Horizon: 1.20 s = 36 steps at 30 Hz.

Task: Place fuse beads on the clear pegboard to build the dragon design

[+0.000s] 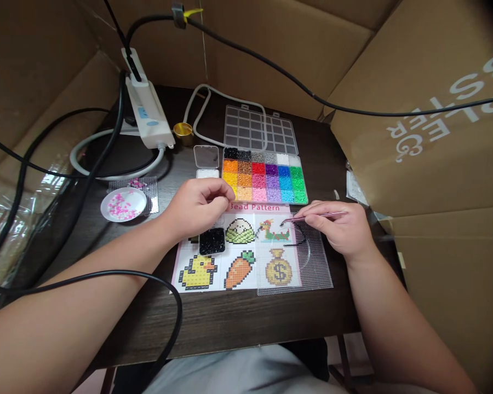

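My right hand [339, 224] grips a pair of pinkish tweezers [324, 214]. Their tips point left over the dragon picture, with a small dark bit at the ends. Beneath lies a clear pegboard [318, 268], partly covering the bead pattern sheet [240, 279]. A few dark beads show near the dragon. My left hand [201, 205] is closed, thumb and fingertips together at the front left corner of the sorted bead box [265, 178]; whether it pinches anything is hidden. Just below it, a small box of black beads [212, 241] rests on the sheet.
A white dish [123, 204] of pink beads overlaps another clear pegboard [151, 200] at left. Behind stand a power strip [148, 112] and a gold cup [183, 132]. A black cable [179, 312] loops across the front left; cardboard walls [443, 180] enclose the table.
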{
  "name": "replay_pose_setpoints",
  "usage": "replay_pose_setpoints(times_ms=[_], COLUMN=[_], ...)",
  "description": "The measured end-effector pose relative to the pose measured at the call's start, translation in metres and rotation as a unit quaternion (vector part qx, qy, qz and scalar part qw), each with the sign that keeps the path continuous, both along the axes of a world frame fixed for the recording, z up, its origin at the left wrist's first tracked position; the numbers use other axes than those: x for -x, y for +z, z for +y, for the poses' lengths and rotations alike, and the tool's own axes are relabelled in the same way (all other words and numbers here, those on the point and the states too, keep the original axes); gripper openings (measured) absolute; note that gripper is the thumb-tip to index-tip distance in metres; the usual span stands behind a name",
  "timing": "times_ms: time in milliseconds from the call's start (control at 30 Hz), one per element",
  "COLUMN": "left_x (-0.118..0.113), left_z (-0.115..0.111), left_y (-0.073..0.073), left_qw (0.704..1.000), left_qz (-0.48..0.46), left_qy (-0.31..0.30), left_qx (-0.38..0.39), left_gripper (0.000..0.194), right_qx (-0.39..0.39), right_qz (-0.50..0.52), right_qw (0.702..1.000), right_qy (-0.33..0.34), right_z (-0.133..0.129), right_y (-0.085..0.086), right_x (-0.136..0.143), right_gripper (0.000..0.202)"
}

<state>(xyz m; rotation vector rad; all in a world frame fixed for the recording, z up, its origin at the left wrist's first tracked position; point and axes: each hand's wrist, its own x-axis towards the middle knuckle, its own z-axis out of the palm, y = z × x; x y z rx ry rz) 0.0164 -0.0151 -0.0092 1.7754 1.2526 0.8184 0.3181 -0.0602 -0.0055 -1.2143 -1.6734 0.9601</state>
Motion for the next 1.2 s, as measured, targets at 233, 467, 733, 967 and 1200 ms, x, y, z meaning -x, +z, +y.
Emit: replay_pose_setpoints(times_ms=[233,467,733,967,1200], left_x=[-0.0007,-0.0001,0.0011,0.0006,0.0007], left_z=[-0.0004,-0.0008,-0.0011,-0.0012,-0.0004], left_y=[0.0021,0.0017,0.0014,0.003,0.0007], left_qw=[1.0,1.0,1.0,1.0,1.0], left_qz=[0.002,0.0,0.004,0.008,0.001], left_qy=[0.001,0.0,0.0,0.002,0.0], left_qx=[0.007,-0.001,0.0,0.004,0.003], left_gripper=[0.015,0.015,0.014,0.014,0.014], right_qx=[-0.008,-0.035,-0.009,0.009,0.006], right_qz=[-0.002,0.026,0.061,0.091,0.078], right_qw=[1.0,0.994,0.988,0.987,0.987], right_qy=[-0.019,-0.098,-0.14,-0.135,-0.14], right_z=[-0.0008,0.0034,0.0056,0.0074,0.0085], right_y=[-0.0002,-0.0066,-0.0085,-0.008,-0.0091], right_x=[-0.0018,-0.0025,-0.0015,0.0003,0.0001], right_gripper=[0.007,0.011,0.02,0.02,0.021])
